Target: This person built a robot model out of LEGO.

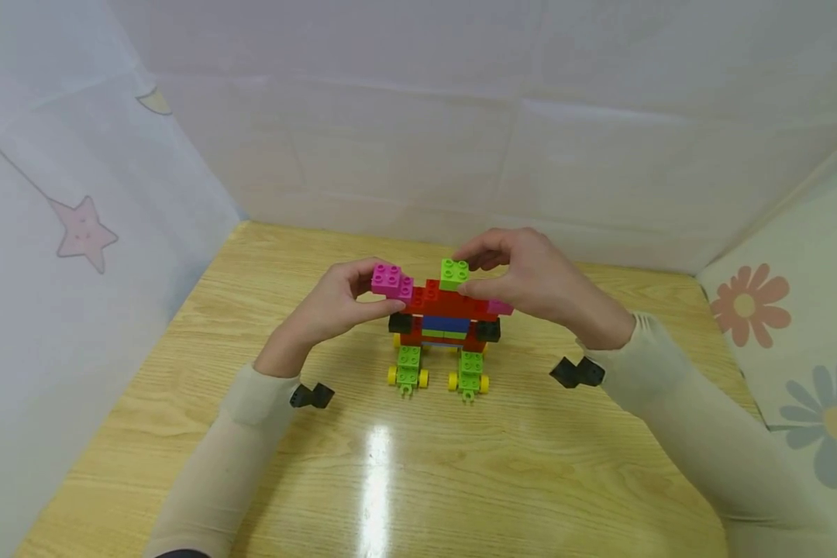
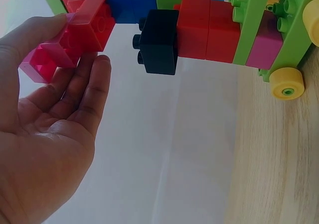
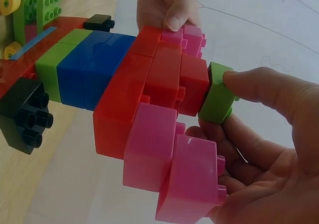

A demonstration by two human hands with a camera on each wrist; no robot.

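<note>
A toy built of building blocks stands on the table, with red bricks (image 1: pixel 446 304) across its top and blue bricks (image 3: pixel 92 64) below them. My right hand (image 1: pixel 533 271) pinches a light green brick (image 3: pixel 218 92) between thumb and fingers at the top of the red bricks. My left hand (image 1: pixel 335 306) holds the stepped pink bricks (image 1: pixel 388 279) at the left end, thumb on one side and fingers on the other. Other pink bricks (image 3: pixel 169 159) sit at the right end. Black bricks (image 2: pixel 159 42) stick out on both sides lower down.
At the base, two light green feet (image 1: pixel 408 364) rest on yellow wheels (image 2: pixel 287 83) on the wooden table (image 1: pixel 502 480). Pale cloth (image 1: pixel 404 147) hangs behind the table and at both sides. Small black objects (image 1: pixel 577 372) appear near each wrist.
</note>
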